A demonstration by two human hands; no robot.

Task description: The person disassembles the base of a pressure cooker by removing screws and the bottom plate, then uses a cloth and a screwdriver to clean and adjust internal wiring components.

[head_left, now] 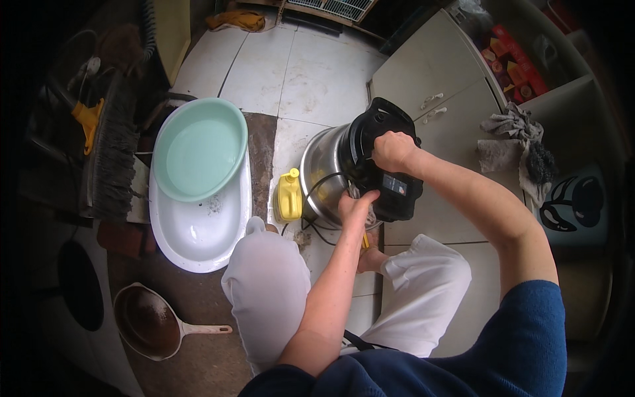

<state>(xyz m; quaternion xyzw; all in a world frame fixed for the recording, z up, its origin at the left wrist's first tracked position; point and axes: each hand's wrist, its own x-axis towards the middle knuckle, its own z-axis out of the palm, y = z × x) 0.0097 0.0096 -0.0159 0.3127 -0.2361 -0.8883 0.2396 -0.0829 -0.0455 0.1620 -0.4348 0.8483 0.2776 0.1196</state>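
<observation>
A silver metal drum (325, 159) with a bulky black top (399, 202) leans in front of me, its kind unclear. My right hand (395, 151) is closed in a fist over the black top, where a handle seems to be. Low on its near side is my left hand (357, 202), thumb stretched to the right along the black edge. Its fingers are partly hidden around a greyish thing I cannot make out. A black cord (317, 183) loops over the drum. Just below my left hand, a thin yellow piece (365, 240) shows by my foot.
Left of the drum stands a yellow jug (289, 197). A green basin (200, 151) rests in a white tub (192, 248); a brush head (112, 152) and a frying pan (147, 321) lie farther left. White cabinets (440, 86) line the right, with rags (519, 142) hanging there.
</observation>
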